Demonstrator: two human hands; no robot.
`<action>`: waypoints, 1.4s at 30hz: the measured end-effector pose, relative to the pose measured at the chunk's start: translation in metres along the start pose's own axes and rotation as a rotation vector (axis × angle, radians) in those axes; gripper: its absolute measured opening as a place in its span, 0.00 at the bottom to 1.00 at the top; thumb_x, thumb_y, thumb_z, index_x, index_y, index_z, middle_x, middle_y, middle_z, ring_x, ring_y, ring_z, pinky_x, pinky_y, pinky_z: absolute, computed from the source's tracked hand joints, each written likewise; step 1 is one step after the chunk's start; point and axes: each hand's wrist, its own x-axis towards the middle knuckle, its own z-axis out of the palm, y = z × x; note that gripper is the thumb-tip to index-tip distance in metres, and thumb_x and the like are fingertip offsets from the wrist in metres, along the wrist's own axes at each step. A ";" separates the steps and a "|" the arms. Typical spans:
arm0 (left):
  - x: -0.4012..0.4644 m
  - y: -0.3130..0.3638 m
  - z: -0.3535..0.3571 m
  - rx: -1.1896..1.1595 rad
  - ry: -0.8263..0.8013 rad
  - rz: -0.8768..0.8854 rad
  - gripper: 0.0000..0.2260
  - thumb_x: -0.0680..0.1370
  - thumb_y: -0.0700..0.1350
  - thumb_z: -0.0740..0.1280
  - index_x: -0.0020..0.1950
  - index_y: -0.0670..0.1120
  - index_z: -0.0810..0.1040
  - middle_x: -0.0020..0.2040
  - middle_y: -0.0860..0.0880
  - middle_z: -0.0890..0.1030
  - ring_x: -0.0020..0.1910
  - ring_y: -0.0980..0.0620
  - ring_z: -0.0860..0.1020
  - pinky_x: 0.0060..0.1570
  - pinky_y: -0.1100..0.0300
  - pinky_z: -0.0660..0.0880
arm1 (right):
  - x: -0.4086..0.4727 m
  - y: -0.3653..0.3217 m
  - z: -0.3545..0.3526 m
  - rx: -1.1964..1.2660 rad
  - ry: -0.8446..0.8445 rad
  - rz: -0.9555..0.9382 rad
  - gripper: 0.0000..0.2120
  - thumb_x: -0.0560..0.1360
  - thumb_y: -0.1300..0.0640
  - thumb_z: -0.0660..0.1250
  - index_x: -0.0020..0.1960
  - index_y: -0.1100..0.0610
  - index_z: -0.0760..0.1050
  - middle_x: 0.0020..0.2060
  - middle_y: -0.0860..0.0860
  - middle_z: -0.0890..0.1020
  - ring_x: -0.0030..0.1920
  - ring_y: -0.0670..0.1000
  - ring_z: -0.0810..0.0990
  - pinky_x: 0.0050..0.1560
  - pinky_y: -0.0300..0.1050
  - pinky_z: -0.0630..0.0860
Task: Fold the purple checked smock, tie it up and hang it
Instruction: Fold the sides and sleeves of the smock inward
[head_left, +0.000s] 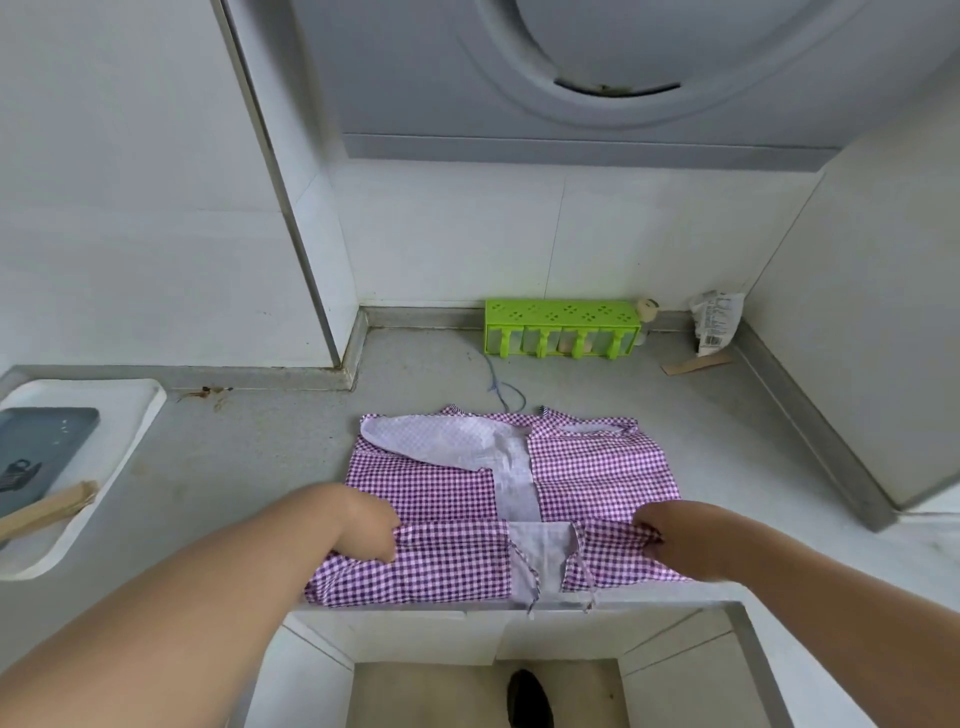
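Head view: purple checked smock (587, 478), part-folded on grey countertop (249, 447); left hand (371, 527) and right hand (670, 535) each pinching its near fold.

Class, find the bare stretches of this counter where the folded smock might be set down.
Bare counter lies between the white tray and the smock; a narrower strip runs right of the smock. The back is crowded: green rack, blue thread, crumpled packet. Both hands grip the smock's near fold.
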 end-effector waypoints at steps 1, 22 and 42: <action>0.000 -0.005 -0.007 -0.025 0.033 -0.005 0.20 0.85 0.54 0.61 0.73 0.46 0.74 0.68 0.45 0.77 0.60 0.47 0.77 0.56 0.56 0.72 | 0.001 0.001 -0.012 -0.015 0.019 -0.007 0.12 0.85 0.51 0.61 0.67 0.49 0.75 0.56 0.44 0.80 0.54 0.47 0.80 0.57 0.41 0.78; 0.117 -0.066 -0.095 -0.098 0.671 -0.381 0.16 0.86 0.55 0.56 0.55 0.52 0.82 0.46 0.53 0.81 0.47 0.52 0.80 0.51 0.55 0.73 | 0.205 0.016 -0.106 -0.088 0.251 0.103 0.16 0.83 0.44 0.59 0.64 0.48 0.78 0.59 0.50 0.80 0.60 0.56 0.79 0.61 0.52 0.77; 0.197 0.012 -0.044 -0.044 0.352 0.049 0.48 0.77 0.72 0.66 0.84 0.64 0.37 0.85 0.45 0.34 0.85 0.35 0.43 0.80 0.33 0.55 | 0.263 -0.035 -0.048 -0.223 0.278 -0.568 0.32 0.81 0.51 0.67 0.79 0.37 0.57 0.70 0.49 0.68 0.60 0.53 0.79 0.58 0.52 0.82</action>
